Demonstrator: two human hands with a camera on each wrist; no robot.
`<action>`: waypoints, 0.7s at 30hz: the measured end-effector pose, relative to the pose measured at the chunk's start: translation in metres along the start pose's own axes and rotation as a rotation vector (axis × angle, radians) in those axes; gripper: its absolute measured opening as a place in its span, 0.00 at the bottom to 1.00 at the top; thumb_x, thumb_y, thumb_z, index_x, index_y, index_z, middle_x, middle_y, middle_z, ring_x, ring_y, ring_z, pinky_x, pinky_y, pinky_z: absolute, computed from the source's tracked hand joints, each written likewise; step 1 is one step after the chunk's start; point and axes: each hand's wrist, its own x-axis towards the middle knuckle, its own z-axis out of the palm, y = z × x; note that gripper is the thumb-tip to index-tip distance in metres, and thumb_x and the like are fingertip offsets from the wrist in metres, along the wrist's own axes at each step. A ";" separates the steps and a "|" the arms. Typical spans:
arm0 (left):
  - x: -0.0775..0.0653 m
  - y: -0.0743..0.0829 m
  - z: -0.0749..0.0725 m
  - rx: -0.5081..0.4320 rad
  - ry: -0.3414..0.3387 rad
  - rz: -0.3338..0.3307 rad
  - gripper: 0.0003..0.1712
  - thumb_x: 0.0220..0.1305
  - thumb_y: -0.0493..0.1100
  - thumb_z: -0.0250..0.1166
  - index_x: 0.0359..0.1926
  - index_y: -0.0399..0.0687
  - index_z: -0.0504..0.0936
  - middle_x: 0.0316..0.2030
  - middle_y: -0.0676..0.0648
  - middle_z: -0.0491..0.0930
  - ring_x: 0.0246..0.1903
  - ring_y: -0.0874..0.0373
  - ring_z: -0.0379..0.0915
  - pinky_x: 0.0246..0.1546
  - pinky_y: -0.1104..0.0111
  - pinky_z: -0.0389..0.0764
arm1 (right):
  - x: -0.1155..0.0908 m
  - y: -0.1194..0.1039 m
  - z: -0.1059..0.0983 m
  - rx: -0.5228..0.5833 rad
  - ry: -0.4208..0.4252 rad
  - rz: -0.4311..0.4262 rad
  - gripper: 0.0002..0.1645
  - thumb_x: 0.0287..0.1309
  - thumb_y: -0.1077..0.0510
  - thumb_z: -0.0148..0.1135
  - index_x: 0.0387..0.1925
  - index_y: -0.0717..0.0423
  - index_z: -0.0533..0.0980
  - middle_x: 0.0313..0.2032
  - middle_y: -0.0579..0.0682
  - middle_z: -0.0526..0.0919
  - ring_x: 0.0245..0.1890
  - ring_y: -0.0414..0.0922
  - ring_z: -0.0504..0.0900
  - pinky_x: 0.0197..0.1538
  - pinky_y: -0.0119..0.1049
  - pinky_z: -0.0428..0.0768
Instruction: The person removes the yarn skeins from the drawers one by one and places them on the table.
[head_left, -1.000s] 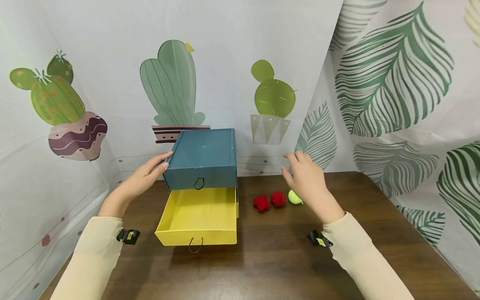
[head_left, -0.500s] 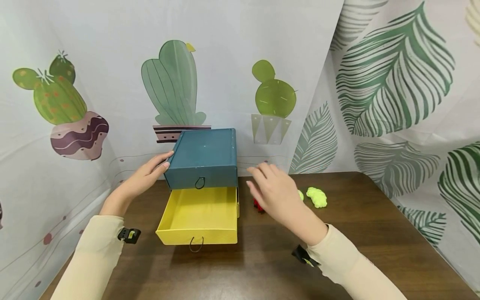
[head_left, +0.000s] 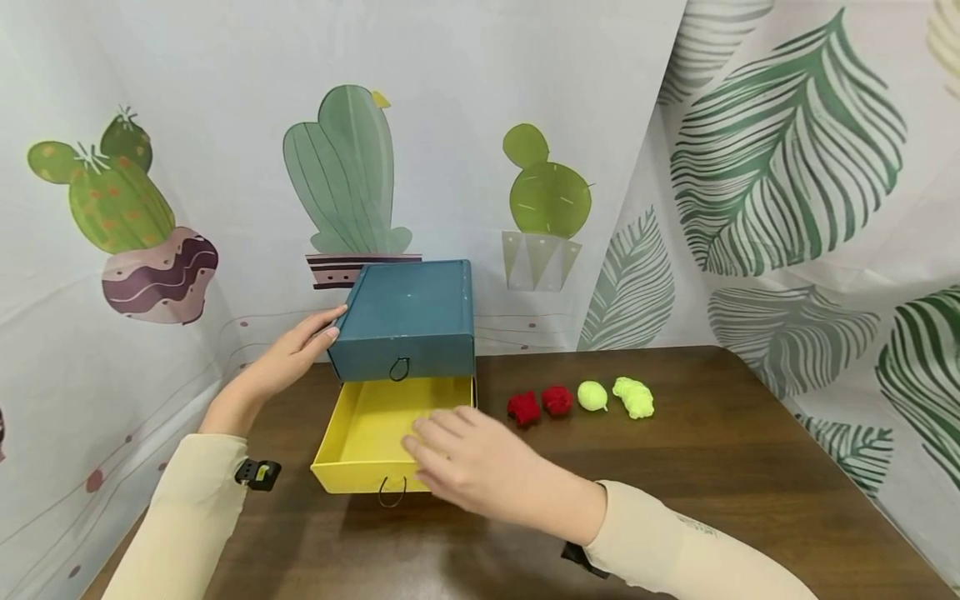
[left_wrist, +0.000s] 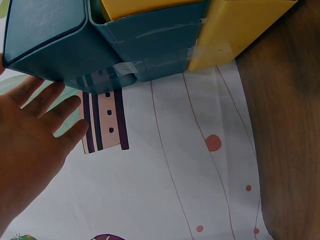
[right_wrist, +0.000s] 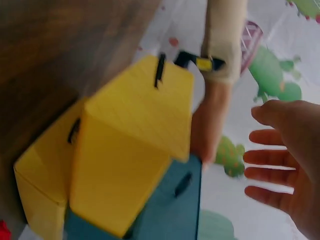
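Observation:
My left hand [head_left: 303, 342] rests against the left side of a small drawer unit with a blue top [head_left: 408, 300], fingers extended. In the left wrist view its spread fingers [left_wrist: 60, 112] meet the lower edge of the blue casing. A yellow drawer [head_left: 352, 425] under the blue tier stands pulled out, with a thin dark loop handle [head_left: 392, 492] on its front. My right hand [head_left: 480, 462] holds nothing and overlaps the drawer's right front corner in the head view. In the right wrist view, the fingers [right_wrist: 270, 157] are apart and nearly straight.
Right of the unit, a row lies on the brown table [head_left: 675, 483]: two red knitted-looking pieces [head_left: 523, 408], a yellow-green ball [head_left: 592, 396] and a yellow-green lumpy piece [head_left: 633, 397]. Below the open drawer is another yellow drawer [right_wrist: 45, 195]. A printed curtain [head_left: 450, 167] hangs behind.
My right hand has moved left and toward me, from over the small soft pieces to the yellow drawer's front, uncovering the whole row. The left hand and drawer have stayed put.

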 end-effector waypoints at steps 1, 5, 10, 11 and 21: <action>0.000 0.000 0.000 0.000 0.001 0.000 0.32 0.77 0.52 0.43 0.75 0.48 0.51 0.72 0.36 0.49 0.70 0.35 0.43 0.64 0.36 0.49 | 0.001 -0.004 0.002 -0.019 -0.015 -0.046 0.21 0.59 0.46 0.63 0.49 0.54 0.79 0.46 0.47 0.81 0.46 0.43 0.79 0.48 0.33 0.77; -0.001 0.000 0.001 -0.003 0.005 -0.001 0.32 0.77 0.52 0.43 0.75 0.48 0.51 0.72 0.36 0.50 0.70 0.35 0.44 0.64 0.36 0.49 | 0.002 -0.019 0.008 -0.049 -0.120 -0.177 0.20 0.65 0.46 0.55 0.52 0.50 0.78 0.49 0.44 0.79 0.49 0.40 0.76 0.53 0.31 0.73; -0.001 0.000 0.001 -0.005 0.002 -0.009 0.32 0.77 0.52 0.43 0.76 0.49 0.50 0.72 0.36 0.49 0.70 0.35 0.43 0.64 0.36 0.49 | 0.005 -0.034 0.017 -0.070 -0.189 -0.267 0.16 0.70 0.54 0.48 0.54 0.45 0.77 0.51 0.41 0.77 0.51 0.39 0.74 0.54 0.29 0.71; -0.001 0.000 0.000 -0.008 0.001 -0.011 0.32 0.77 0.52 0.43 0.76 0.49 0.50 0.73 0.36 0.49 0.71 0.36 0.43 0.64 0.36 0.49 | 0.006 -0.036 0.019 -0.076 -0.194 -0.279 0.17 0.71 0.56 0.47 0.54 0.44 0.77 0.51 0.41 0.77 0.50 0.39 0.74 0.54 0.29 0.71; 0.000 0.000 0.001 -0.018 -0.006 -0.025 0.32 0.77 0.52 0.43 0.76 0.49 0.49 0.73 0.36 0.48 0.71 0.35 0.43 0.63 0.36 0.50 | 0.009 -0.050 0.036 -0.150 -0.239 -0.311 0.19 0.69 0.58 0.43 0.54 0.47 0.77 0.48 0.42 0.77 0.46 0.39 0.74 0.48 0.27 0.73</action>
